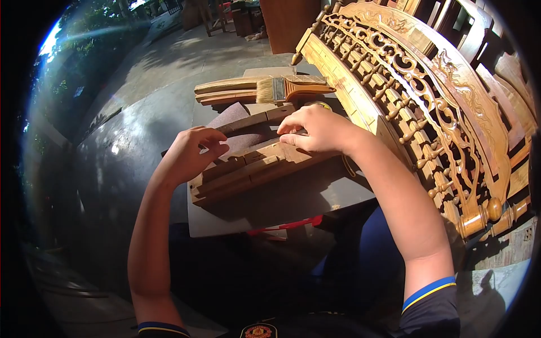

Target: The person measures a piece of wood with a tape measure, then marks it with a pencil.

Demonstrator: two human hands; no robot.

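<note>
Fingers: left hand point(189, 155) curled, gripping carved wooden piece point(253, 169) at mid-board point(293, 203); right hand point(318, 129) pinching its far end. Paintbrush point(293, 89) at board's far edge.

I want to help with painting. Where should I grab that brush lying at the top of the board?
Probably take the brush by its orange wooden handle, the end pointing right. It lies flat across some wood pieces, with the pale bristles pointing left, so come from above and from the right side, pinching the handle's narrow part. That keeps your fingers off the bristles and the metal band.
</note>
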